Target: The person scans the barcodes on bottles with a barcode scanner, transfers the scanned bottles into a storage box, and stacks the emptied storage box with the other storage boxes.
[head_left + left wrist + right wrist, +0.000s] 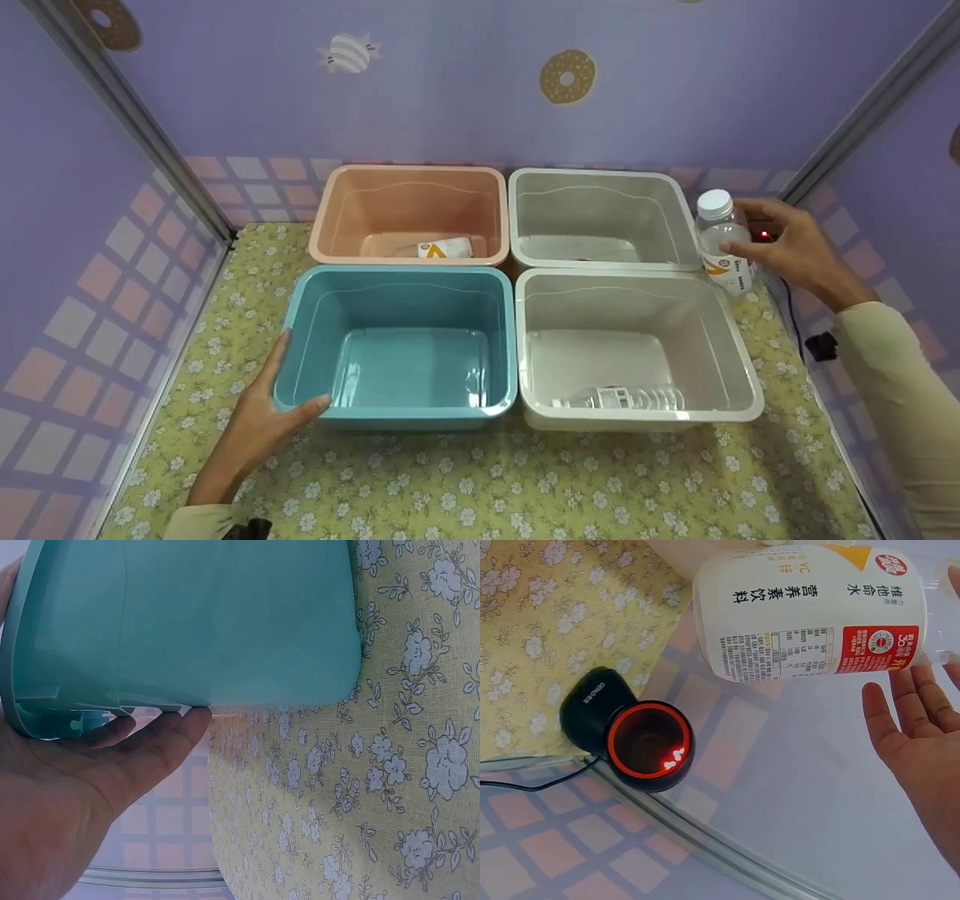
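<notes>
My right hand (pixel 799 244) grips a clear plastic bottle (pixel 726 262) by its upper part, thumb on one side and fingers on the other. The bottle has a white cap and a white label with an orange mark, and stands upright beside the right-hand bins. Printed text and a red patch on its label (pixel 780 622) face the right wrist camera. At the left, my left hand (pixel 255 420) holds the near left corner of a teal bin (pixel 409 296). Its thumb hooks over the rim while the fingers (pixel 169 739) lie along the outer wall.
Behind the teal bin, an orange bin (pixel 412 171) holds a white-labelled bottle (pixel 446 248). A grey bin (pixel 592 175) stands back right; a clear bottle (pixel 626 397) lies in the cream bin (pixel 637 415) before it. A black scanner (pixel 649 746) glows red beyond my right hand.
</notes>
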A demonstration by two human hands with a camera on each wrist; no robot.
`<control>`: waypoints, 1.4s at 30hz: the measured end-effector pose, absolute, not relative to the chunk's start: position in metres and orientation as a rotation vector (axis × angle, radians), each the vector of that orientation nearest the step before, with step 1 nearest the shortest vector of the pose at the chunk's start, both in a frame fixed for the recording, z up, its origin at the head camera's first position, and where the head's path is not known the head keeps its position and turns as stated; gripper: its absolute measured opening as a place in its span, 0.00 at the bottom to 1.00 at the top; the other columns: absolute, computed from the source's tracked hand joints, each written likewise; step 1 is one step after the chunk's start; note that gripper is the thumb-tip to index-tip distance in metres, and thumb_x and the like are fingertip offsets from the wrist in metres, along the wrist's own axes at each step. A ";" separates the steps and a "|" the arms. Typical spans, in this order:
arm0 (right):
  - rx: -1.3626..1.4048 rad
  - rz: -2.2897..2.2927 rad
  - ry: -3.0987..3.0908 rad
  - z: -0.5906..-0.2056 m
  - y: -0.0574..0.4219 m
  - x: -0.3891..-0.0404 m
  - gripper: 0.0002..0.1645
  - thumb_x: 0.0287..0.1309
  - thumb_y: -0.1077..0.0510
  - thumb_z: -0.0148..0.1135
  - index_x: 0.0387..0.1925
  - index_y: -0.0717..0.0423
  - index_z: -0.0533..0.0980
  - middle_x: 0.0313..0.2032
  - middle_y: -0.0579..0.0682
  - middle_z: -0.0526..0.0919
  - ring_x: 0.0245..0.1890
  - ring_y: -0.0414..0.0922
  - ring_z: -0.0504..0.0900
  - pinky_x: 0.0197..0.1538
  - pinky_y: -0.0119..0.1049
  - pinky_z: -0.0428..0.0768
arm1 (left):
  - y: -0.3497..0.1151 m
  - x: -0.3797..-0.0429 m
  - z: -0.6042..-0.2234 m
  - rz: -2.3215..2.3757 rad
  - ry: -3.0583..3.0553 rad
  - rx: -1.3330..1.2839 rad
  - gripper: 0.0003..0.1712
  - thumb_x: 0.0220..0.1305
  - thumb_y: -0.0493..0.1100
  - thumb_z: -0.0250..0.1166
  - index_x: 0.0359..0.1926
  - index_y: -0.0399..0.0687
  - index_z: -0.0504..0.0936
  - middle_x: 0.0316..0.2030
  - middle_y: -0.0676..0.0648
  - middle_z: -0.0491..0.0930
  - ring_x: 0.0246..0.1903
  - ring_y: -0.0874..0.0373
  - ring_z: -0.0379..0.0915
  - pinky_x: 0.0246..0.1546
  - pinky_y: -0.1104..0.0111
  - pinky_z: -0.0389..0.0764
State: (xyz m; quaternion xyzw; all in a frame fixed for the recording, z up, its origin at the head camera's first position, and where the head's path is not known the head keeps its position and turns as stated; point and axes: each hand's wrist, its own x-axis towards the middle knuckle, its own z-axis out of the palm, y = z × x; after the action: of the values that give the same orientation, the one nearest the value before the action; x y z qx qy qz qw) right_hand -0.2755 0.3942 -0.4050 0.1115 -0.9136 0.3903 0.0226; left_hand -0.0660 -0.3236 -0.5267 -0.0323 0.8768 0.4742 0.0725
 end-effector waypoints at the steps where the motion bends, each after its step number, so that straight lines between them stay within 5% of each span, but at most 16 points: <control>1: 0.354 1.225 -2.827 -0.404 0.393 -0.276 0.41 0.66 0.65 0.79 0.77 0.63 0.74 0.60 0.54 0.82 0.50 0.30 0.83 0.45 0.19 0.84 | -0.324 -0.066 -0.527 1.427 2.635 -0.097 0.68 0.71 0.58 0.75 0.89 0.80 0.30 0.89 0.37 0.34 0.81 0.16 0.37 0.68 0.12 0.48; 15: 0.500 1.150 -2.817 -0.395 0.374 -0.281 0.38 0.60 0.68 0.82 0.72 0.62 0.80 0.60 0.58 0.82 0.52 0.28 0.82 0.52 0.15 0.80 | -0.323 -0.066 -0.527 1.455 2.630 -0.081 0.67 0.72 0.55 0.75 0.90 0.78 0.32 0.89 0.36 0.35 0.82 0.16 0.37 0.69 0.13 0.49; 27: 0.558 0.966 -2.868 -0.387 0.362 -0.283 0.38 0.62 0.61 0.84 0.72 0.58 0.81 0.60 0.60 0.85 0.52 0.34 0.79 0.50 0.14 0.75 | -0.323 -0.067 -0.527 1.464 2.625 -0.077 0.68 0.71 0.55 0.75 0.90 0.78 0.31 0.89 0.36 0.35 0.82 0.16 0.37 0.69 0.13 0.48; 36: 0.610 0.925 -2.913 -0.385 0.353 -0.290 0.41 0.62 0.60 0.84 0.74 0.58 0.79 0.61 0.61 0.84 0.59 0.59 0.82 0.50 0.17 0.73 | -0.323 -0.067 -0.528 1.432 2.637 -0.089 0.68 0.71 0.57 0.75 0.89 0.79 0.31 0.89 0.36 0.35 0.81 0.15 0.38 0.68 0.13 0.49; 42: 0.682 0.920 -2.899 -0.385 0.344 -0.293 0.39 0.61 0.64 0.83 0.72 0.63 0.80 0.57 0.61 0.84 0.57 0.60 0.85 0.50 0.14 0.75 | -0.323 -0.066 -0.527 1.439 2.645 -0.090 0.68 0.71 0.58 0.75 0.89 0.80 0.32 0.89 0.37 0.36 0.82 0.16 0.38 0.68 0.13 0.48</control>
State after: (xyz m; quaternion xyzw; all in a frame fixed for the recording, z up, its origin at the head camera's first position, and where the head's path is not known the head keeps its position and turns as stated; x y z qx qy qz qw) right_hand -0.2933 0.3441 -0.3851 0.2188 -0.9300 0.2952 0.0125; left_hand -0.0658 -0.3225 -0.5273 -0.0297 0.8762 0.4767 0.0646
